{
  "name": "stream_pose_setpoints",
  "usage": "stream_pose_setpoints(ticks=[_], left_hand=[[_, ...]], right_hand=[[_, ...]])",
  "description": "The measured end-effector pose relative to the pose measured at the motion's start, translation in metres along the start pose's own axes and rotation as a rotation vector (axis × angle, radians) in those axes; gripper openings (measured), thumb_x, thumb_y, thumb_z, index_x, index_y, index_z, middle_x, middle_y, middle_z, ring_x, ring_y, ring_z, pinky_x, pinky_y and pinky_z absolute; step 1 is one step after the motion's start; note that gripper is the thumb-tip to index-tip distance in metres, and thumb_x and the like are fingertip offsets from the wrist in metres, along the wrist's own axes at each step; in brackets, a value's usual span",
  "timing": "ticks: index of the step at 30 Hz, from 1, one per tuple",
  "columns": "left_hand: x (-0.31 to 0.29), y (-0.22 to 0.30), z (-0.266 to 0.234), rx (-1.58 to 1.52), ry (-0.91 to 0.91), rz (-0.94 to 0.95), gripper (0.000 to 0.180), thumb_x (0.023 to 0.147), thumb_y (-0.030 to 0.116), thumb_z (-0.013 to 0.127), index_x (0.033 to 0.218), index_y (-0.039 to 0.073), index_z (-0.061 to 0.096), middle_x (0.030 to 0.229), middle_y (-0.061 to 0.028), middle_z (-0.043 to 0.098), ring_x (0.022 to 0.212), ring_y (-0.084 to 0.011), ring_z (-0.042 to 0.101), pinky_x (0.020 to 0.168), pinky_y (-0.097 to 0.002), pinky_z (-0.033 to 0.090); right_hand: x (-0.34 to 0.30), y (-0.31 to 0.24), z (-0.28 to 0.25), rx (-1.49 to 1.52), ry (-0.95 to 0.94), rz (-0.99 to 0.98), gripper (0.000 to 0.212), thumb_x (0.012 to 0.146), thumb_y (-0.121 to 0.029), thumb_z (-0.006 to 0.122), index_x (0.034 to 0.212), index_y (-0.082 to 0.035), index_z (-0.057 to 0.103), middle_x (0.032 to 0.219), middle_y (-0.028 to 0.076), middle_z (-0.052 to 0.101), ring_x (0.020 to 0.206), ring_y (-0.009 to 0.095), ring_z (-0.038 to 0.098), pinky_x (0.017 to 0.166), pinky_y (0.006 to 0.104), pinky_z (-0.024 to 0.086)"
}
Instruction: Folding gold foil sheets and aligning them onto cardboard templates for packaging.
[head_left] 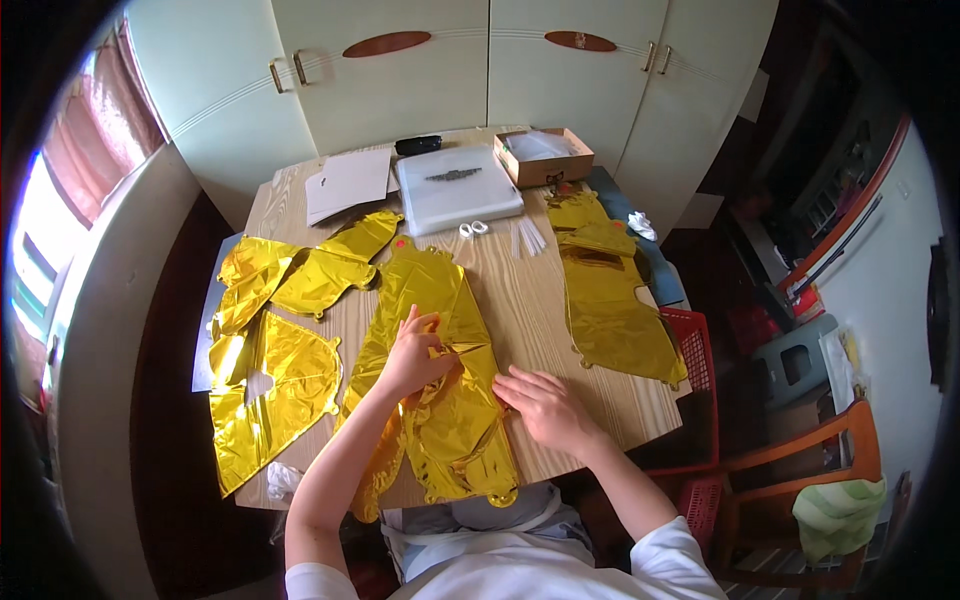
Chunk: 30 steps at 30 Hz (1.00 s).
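Note:
A flat gold foil balloon (420, 280), creased and uninflated, lies along the middle of the table and hangs slightly over its front edge. My left hand (412, 358) is on its centre, thumb and forefinger closed on a fold of the foil while the other fingers lift away. Beside the foil's right edge, my right hand (540, 402) rests with fingers stretched out, fingertips touching or close to the edge. More gold foil lies at the left, a winged-looking piece (330, 265) above a broad one (290, 370). Another gold foil balloon (610, 300) spreads along the right side.
Toward the back stand a clear plastic-wrapped stack (460, 190), pale cards (350, 185), a black case (418, 145) and an open cardboard box (545, 158). White tape rings (473, 230) and thin strips (528, 238) lie nearby. A red crate (695, 350) and wooden chair (800, 460) flank the right.

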<state>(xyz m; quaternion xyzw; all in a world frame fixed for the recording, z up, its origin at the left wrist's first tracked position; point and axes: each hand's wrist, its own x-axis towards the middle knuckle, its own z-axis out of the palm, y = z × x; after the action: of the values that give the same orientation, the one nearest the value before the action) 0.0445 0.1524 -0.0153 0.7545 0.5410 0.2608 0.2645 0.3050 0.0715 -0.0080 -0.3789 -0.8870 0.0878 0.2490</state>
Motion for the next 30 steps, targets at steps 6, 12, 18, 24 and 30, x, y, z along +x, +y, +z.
stream_pose_setpoints(ticks=[6,12,18,24,30], left_hand=[[0.001,0.001,-0.001,0.121,-0.028,0.018,0.035,0.071,0.031,0.079,0.08,-0.001,0.071,0.148,-0.0187,0.039,0.145,-0.0435,0.014,0.116,-0.0562,0.018],[0.012,0.013,-0.005,0.174,0.022,-0.017,0.049,0.076,0.048,0.071,0.09,0.001,0.073,0.15,-0.0232,0.033,0.145,-0.043,0.013,0.116,-0.0561,0.015],[0.069,0.015,0.013,0.227,0.067,-0.124,0.054,0.079,0.053,0.068,0.095,0.001,0.072,0.15,-0.023,0.035,0.144,-0.0422,0.017,0.115,-0.0579,0.015],[0.086,0.006,0.021,0.208,0.022,-0.229,0.038,0.076,0.04,0.071,0.091,0.006,0.073,0.147,-0.0183,0.04,0.143,-0.0431,0.019,0.112,-0.066,0.013],[0.085,-0.006,0.027,0.163,0.049,-0.18,0.034,0.074,0.035,0.074,0.09,0.005,0.072,0.147,-0.0167,0.039,0.143,-0.0456,0.018,0.109,-0.0714,0.011]], right_hand=[[-0.016,0.004,0.006,-0.072,-0.043,-0.043,0.037,0.086,-0.005,0.053,0.122,-0.006,0.064,0.128,0.007,0.062,0.126,0.023,0.053,0.106,0.0427,0.037],[-0.016,0.002,0.007,-0.06,-0.028,-0.041,0.037,0.085,-0.004,0.054,0.12,-0.006,0.065,0.127,0.007,0.063,0.124,0.024,0.055,0.106,0.0446,0.037],[-0.017,0.002,0.007,-0.066,-0.03,-0.036,0.036,0.084,-0.004,0.054,0.118,-0.006,0.066,0.126,0.008,0.064,0.122,0.025,0.056,0.106,0.0459,0.038],[-0.016,0.003,0.007,-0.048,-0.018,-0.039,0.037,0.085,-0.005,0.054,0.12,-0.005,0.064,0.127,0.009,0.062,0.123,0.025,0.055,0.106,0.046,0.038],[-0.014,0.002,0.004,-0.018,0.003,-0.019,0.04,0.085,-0.006,0.053,0.124,-0.003,0.061,0.131,0.012,0.06,0.126,0.026,0.053,0.106,0.0444,0.038]])
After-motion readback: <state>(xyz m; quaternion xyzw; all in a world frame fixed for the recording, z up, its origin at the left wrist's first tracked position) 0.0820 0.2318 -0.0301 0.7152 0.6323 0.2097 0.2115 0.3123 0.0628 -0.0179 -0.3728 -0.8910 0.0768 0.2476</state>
